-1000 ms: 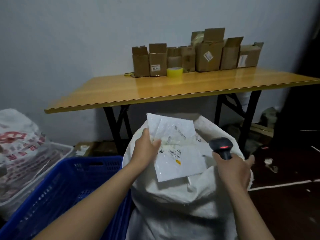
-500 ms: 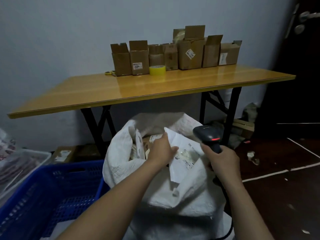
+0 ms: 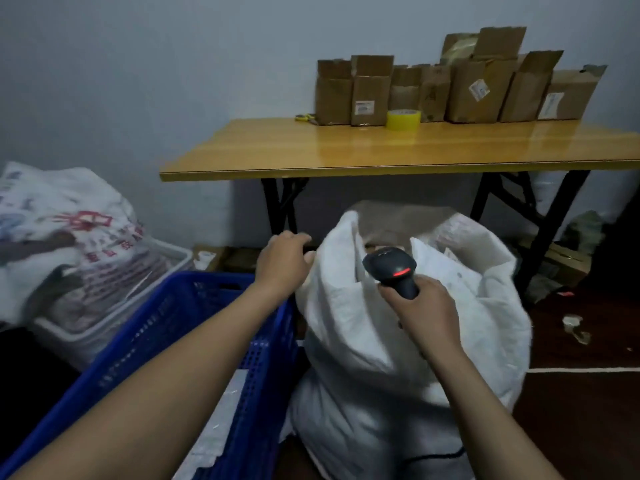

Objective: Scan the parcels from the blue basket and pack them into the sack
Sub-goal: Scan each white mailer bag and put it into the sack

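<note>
Now the left hand (image 3: pixel 284 263) hangs empty, fingers loosely curled, just beside the sack (image 3: pixel 381 341). The right hand (image 3: pixel 420 308) grips the scanner (image 3: pixel 391 268) over the sack mouth. The parcels (image 3: pixel 225 403) lie low in the blue basket (image 3: pixel 156 313), below and behind the left hand, which is nearer.

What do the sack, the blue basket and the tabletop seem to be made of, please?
The sack looks like woven plastic: matte white, stiffly crumpled. The blue basket seems moulded plastic, its walls a perforated grid. The tabletop is glossy yellow wood or laminate; I cannot tell which.
</note>
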